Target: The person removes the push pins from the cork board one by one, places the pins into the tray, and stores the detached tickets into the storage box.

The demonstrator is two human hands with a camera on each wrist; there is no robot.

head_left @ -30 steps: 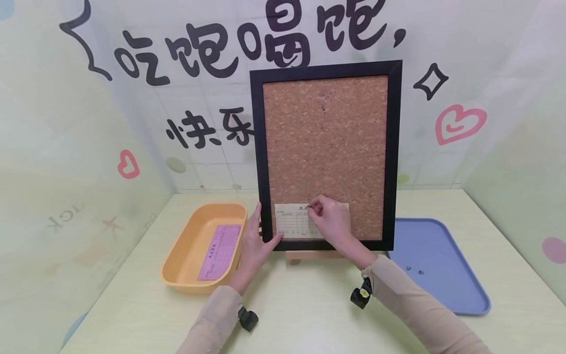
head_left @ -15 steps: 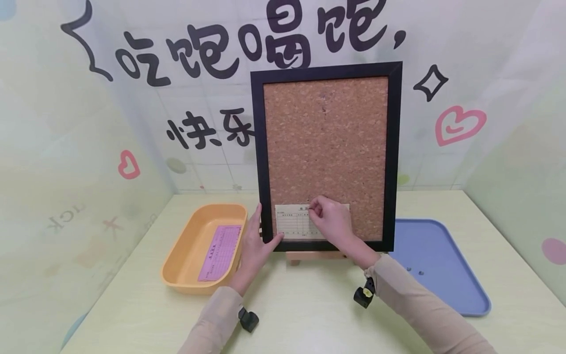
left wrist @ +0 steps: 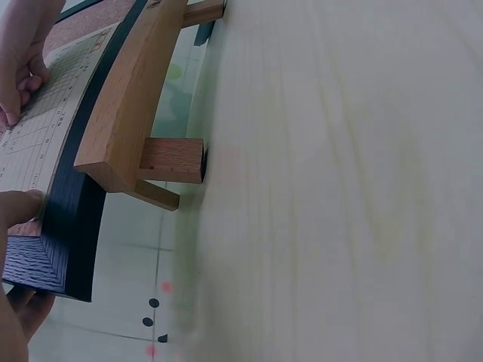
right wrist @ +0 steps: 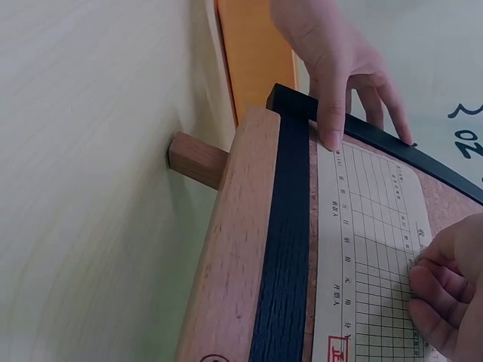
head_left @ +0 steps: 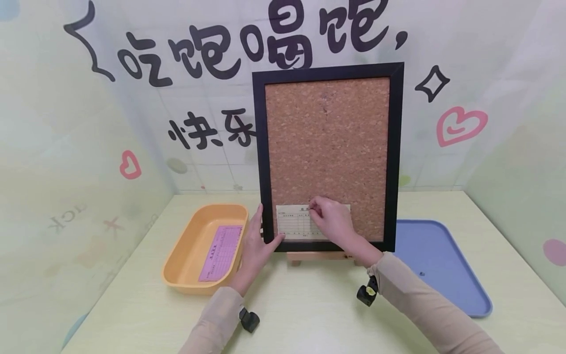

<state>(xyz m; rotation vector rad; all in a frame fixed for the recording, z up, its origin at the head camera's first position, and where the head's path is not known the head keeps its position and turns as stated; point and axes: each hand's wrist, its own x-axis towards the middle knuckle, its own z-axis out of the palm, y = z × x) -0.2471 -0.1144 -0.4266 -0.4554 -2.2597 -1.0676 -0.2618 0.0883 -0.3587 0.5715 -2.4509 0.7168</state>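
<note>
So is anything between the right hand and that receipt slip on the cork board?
Nothing visible. The right hand pinches at the top edge of the receipt slip, which lies flat on the cork board; the left hand grips the frame's lower left corner, thumb on the slip.

orange tub [head_left: 185, 268], pink slip [head_left: 220, 253], blue tray [head_left: 446, 275]

paper slip [head_left: 295, 223]: pale printed form, flat against cork | cork board [head_left: 327, 147]: black frame, upright on wooden easel [head_left: 316, 256], slip at bottom-left
</note>
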